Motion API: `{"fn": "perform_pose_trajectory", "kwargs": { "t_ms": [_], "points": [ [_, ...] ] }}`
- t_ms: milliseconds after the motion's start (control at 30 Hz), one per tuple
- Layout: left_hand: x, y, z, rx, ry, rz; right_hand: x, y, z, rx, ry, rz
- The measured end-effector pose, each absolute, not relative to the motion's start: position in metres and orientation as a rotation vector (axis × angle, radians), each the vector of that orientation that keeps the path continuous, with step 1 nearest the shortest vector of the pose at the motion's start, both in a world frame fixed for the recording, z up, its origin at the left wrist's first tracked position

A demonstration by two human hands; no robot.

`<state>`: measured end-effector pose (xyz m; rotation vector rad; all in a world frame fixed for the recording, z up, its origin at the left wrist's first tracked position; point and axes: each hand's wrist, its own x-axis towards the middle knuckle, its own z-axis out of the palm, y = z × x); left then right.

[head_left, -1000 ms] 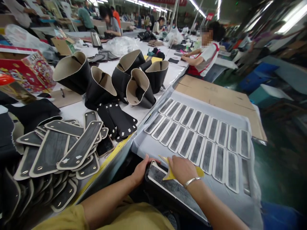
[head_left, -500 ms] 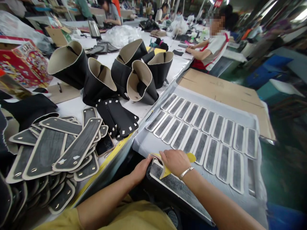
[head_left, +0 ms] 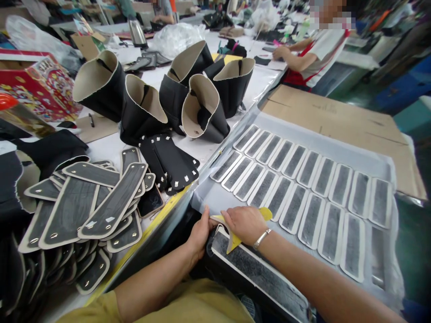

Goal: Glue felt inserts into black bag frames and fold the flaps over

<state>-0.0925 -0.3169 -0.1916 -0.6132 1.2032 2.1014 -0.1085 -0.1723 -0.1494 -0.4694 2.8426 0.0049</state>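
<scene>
right hand (head_left: pixel 246 225) clamped on yellow tool (head_left: pixel 235 242) | left hand (head_left: pixel 199 233) at black piece (head_left: pixel 257 272), grip unclear | cardboard (head_left: pixel 348 130) print illegible

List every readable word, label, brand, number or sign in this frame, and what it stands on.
None can be read with certainty.
Red patterned box: print near its top corner, too small and blurred to read.
Cardboard sheet: faint printed marks, too blurred to read.
</scene>
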Motion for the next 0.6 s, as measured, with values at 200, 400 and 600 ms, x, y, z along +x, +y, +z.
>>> {"fn": "perform_pose_trajectory", "kwargs": {
  "t_ms": [200,400,600],
  "points": [
    [-0.090,-0.314,-0.194,-0.690,1.133,2.160,-0.113,-0.172,-0.147,-0.586,2.816,-0.020],
    [-0.085,-0.315,-0.197,-0.709,1.115,2.264,-0.115,-0.171,-0.147,-0.701,2.799,-0.071],
    [-0.076,-0.315,-0.203,-0.657,1.269,2.238,-0.116,-0.167,-0.150,-0.807,2.807,-0.101]
  ]
}}
